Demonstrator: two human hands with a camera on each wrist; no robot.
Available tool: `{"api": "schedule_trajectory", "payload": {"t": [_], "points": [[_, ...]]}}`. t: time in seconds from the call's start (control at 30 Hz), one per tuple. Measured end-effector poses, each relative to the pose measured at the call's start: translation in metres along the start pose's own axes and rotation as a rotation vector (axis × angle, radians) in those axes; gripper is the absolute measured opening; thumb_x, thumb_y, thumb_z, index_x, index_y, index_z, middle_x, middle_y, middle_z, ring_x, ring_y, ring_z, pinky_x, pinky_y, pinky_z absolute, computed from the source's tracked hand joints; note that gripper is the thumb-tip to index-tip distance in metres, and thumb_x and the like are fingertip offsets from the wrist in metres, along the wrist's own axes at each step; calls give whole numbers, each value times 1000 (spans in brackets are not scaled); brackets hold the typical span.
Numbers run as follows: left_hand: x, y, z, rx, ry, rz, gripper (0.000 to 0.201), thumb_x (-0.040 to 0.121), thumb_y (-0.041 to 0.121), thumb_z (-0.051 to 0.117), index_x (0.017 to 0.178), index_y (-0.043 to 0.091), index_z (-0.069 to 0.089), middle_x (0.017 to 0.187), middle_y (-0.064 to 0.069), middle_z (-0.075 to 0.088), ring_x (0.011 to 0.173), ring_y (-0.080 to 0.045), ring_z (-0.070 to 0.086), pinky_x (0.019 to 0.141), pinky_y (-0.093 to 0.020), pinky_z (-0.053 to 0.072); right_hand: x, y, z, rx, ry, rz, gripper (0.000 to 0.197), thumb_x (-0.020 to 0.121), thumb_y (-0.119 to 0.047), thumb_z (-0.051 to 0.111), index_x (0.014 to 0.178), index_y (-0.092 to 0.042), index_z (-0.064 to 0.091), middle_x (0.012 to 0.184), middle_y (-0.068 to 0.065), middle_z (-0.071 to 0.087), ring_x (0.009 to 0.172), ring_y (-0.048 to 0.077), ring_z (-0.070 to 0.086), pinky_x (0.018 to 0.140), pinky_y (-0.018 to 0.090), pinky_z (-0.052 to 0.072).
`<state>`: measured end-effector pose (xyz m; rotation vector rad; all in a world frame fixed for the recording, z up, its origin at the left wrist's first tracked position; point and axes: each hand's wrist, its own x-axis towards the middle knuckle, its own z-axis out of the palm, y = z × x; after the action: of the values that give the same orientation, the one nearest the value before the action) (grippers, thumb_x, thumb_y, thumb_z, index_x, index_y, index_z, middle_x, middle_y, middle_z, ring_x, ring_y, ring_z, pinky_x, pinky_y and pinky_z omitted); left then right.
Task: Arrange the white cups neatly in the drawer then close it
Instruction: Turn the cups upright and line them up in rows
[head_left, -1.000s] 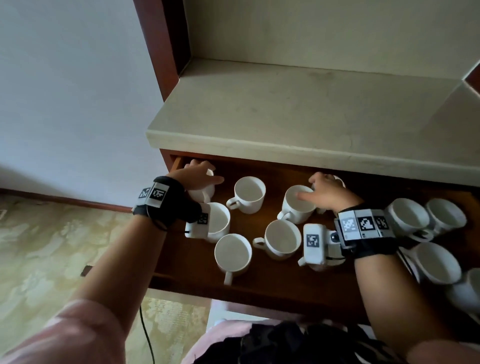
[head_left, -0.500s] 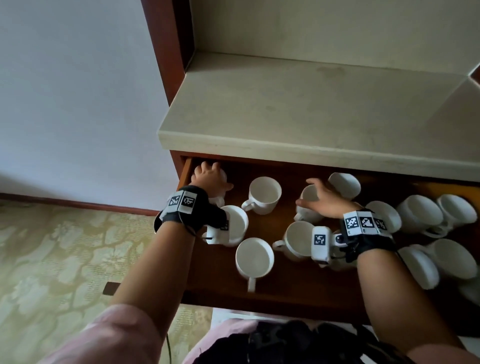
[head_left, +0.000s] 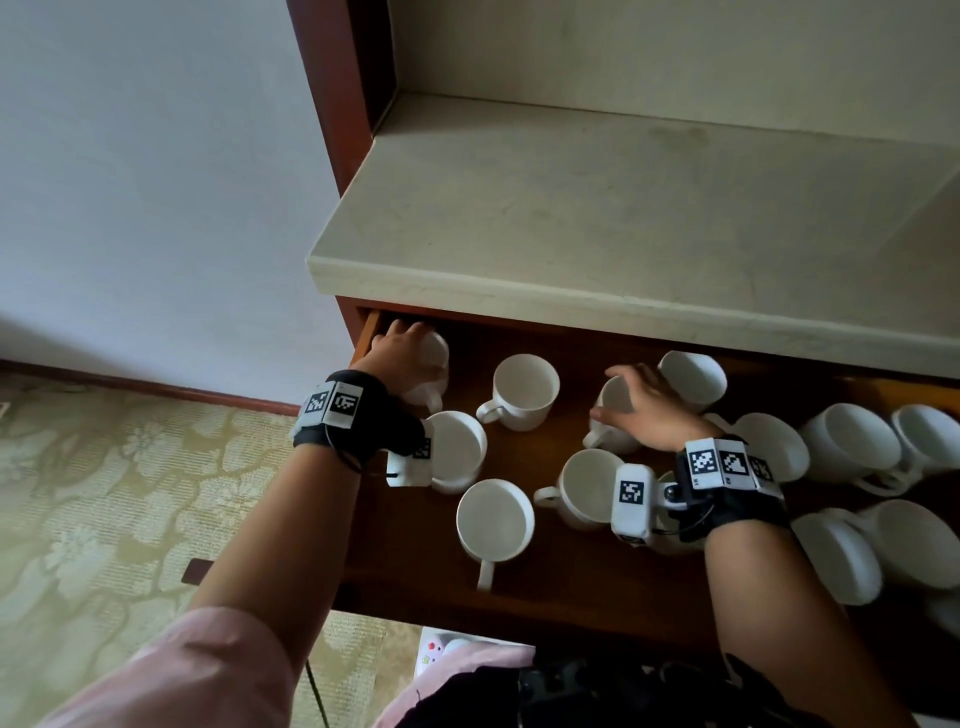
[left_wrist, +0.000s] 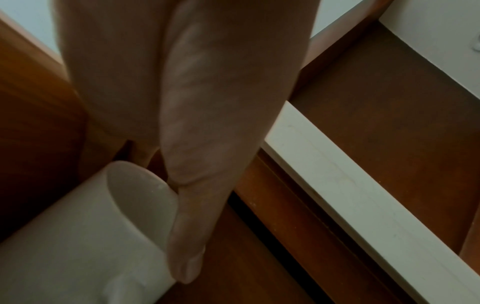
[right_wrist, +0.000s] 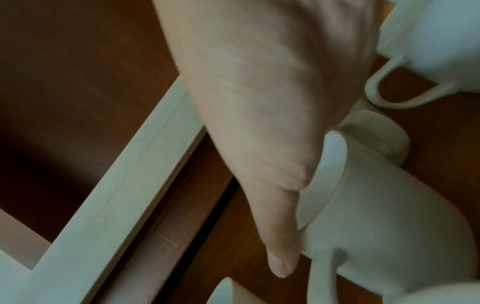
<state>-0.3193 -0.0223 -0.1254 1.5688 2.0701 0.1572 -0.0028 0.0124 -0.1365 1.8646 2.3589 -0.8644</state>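
Several white cups lie scattered in the open wooden drawer (head_left: 415, 587). My left hand (head_left: 402, 353) reaches into the back left corner and grips a white cup (head_left: 435, 364) from above. The left wrist view shows the thumb of that hand (left_wrist: 182, 144) along the cup's rim (left_wrist: 78, 236). My right hand (head_left: 639, 405) covers the mouth of another cup (head_left: 610, 402) mid-drawer, thumb outside its rim. In the right wrist view the hand (right_wrist: 259, 102) holds this cup (right_wrist: 389, 205); its fingers are hidden. A tilted cup (head_left: 691, 379) leans just behind.
Loose cups stand between the hands (head_left: 524, 392), (head_left: 493, 519) and crowd the drawer's right end (head_left: 852, 447). A pale stone countertop (head_left: 623, 208) overhangs the drawer's back. A white wall and patterned carpet (head_left: 104, 493) lie to the left.
My left hand has pushed its cup further toward the back left corner. My right hand has shifted on its cup, and the tilted cup behind it has come into sight.
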Motion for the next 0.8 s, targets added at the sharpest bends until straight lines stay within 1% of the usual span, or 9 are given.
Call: {"api": "schedule_trajectory", "payload": {"t": [0.1,0.17,0.23,0.33,0.43,0.5,0.57,0.67,0.8], "points": [[1,-3,-1,-19,13,41,72,80,37,72,142,21,38,140,-11,41,126,-37,42,103,-47,40,1,-1,0,9,-11,11,66,87,-44,61,141,-21,31,143,7,28,132,24,33,107,38,31],[2,-4,-1,-28,27,74,70,80,34,73,140,19,40,139,-10,45,125,-33,45,102,-43,41,1,-1,-1,18,-17,10,66,87,-43,61,141,-20,31,144,7,28,132,24,33,107,38,31],[4,-5,-1,-23,32,108,68,81,30,72,141,18,40,140,-9,45,126,-30,45,103,-38,39,1,-2,-1,18,-20,7,65,88,-42,61,142,-20,31,144,7,28,133,24,32,107,37,30],[6,-5,-3,15,1,142,68,83,26,71,142,15,40,143,-7,43,130,-26,43,106,-33,36,1,-2,-1,15,-19,9,66,87,-42,61,142,-20,31,143,6,29,132,24,32,107,37,31],[8,-7,-2,36,8,113,73,78,34,74,141,17,40,143,-10,39,132,-29,39,108,-35,36,0,-2,-1,19,-10,8,66,87,-43,62,141,-20,32,143,6,29,131,24,33,107,38,32],[9,-8,-1,70,59,41,82,75,42,75,141,10,37,141,-17,34,132,-34,33,109,-36,30,-1,-2,-2,17,-6,6,66,86,-42,62,141,-20,32,143,6,30,131,24,34,106,38,33],[8,-8,-1,68,90,-1,89,73,46,76,140,4,35,139,-20,33,132,-34,29,109,-36,29,-1,-2,-1,16,-5,3,66,87,-42,62,141,-20,32,143,6,30,131,24,34,106,38,32],[10,-12,-5,50,100,35,87,68,46,80,137,8,43,139,-16,39,131,-32,29,107,-36,31,-2,-3,-2,9,-7,5,65,87,-42,62,141,-20,32,144,5,30,132,24,33,107,38,32],[10,-16,-8,31,110,92,81,66,38,83,135,14,50,136,-12,47,129,-30,33,104,-36,34,-2,-4,-3,15,-11,10,64,87,-41,62,141,-21,33,145,6,29,132,24,33,107,39,32]]}}
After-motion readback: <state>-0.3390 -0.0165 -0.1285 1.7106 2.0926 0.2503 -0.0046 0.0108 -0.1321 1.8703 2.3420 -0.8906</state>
